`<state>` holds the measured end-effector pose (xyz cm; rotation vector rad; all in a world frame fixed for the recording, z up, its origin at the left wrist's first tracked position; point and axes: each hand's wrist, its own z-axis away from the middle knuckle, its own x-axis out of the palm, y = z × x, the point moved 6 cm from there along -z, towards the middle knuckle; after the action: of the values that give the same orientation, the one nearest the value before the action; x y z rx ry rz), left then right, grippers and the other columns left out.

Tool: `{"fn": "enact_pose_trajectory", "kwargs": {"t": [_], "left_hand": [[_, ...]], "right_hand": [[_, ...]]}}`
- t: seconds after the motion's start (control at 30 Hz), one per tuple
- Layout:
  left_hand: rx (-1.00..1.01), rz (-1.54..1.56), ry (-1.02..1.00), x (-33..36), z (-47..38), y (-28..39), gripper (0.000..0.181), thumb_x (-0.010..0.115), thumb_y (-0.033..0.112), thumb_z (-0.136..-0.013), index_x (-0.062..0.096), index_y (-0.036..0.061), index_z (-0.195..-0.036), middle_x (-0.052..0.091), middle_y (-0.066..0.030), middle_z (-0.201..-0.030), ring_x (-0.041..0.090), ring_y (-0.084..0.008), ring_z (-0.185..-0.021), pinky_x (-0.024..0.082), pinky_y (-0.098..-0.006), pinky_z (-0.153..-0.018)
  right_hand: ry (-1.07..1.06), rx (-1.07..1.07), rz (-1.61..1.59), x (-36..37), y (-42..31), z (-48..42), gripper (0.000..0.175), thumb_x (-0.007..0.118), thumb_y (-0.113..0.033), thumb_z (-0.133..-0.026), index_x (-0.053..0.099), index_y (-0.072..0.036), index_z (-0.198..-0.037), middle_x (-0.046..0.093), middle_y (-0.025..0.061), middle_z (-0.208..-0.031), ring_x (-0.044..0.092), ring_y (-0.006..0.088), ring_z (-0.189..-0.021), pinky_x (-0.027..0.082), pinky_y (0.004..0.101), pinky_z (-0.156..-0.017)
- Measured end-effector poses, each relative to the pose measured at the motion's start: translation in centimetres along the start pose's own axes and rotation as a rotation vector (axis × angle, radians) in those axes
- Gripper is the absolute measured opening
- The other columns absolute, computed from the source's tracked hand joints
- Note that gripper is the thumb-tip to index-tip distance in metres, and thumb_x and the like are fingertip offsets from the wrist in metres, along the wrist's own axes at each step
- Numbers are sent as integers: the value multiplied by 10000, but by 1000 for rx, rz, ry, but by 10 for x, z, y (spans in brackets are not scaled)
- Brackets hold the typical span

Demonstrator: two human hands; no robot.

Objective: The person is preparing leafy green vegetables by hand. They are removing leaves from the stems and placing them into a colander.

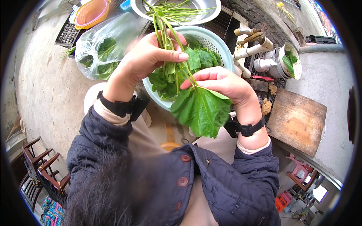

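Note:
My left hand (pixel 158 53) is closed around a bunch of green leafy stems (pixel 169 42), held over a pale green plastic colander (pixel 226 50). Thumb and fingers of my right hand (pixel 223 84) pinch the stalk of one broad green leaf (pixel 202 110) where it meets the blade. The leaf hangs past the colander's near rim. Loose leaves (pixel 200 58) lie inside the colander. Behind it, a metal basin (pixel 215 11) holds cut green stems (pixel 183 12).
A clear plastic bag (pixel 96 56) with leafy greens lies left of the colander, near yellow and pink baskets (pixel 92 14). To the right are pipes with a tap (pixel 254 52), metal pots (pixel 297 66), a red-handled tool (pixel 263 78) and a wooden board (pixel 297 121). Wooden chairs (pixel 42 166) stand lower left.

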<state>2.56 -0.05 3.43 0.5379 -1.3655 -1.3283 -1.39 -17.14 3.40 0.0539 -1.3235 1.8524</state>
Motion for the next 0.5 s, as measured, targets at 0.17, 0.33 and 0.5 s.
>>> {"fn": "enact_pose_trajectory", "kwargs": {"t": [0.17,0.33,0.5], "left_hand": [[149,-50,136,-10,1,7,340,824,69,-727,616,37,-994,622,6,-802,596,-82,-709,473,-214,-652],[184,-205,280,-18,0,9,355,833,56,-713,614,47,-993,620,-1,-845,609,-90,-774,485,-211,-702],[207,-152,263,-14,0,10,370,853,72,-687,613,29,-966,620,-17,-815,601,-98,-762,488,-237,-698]], "right_hand": [[598,-353,396,-25,-28,5,259,670,-127,-891,653,7,-1112,682,59,-1013,616,98,-901,502,248,-813],[634,-679,1005,-1,-47,14,146,716,-85,-818,736,-53,-959,631,81,-854,607,201,-800,477,299,-721],[483,-461,893,-7,-31,0,175,678,-117,-876,704,-30,-1025,613,49,-921,577,151,-856,457,281,-764]]}}
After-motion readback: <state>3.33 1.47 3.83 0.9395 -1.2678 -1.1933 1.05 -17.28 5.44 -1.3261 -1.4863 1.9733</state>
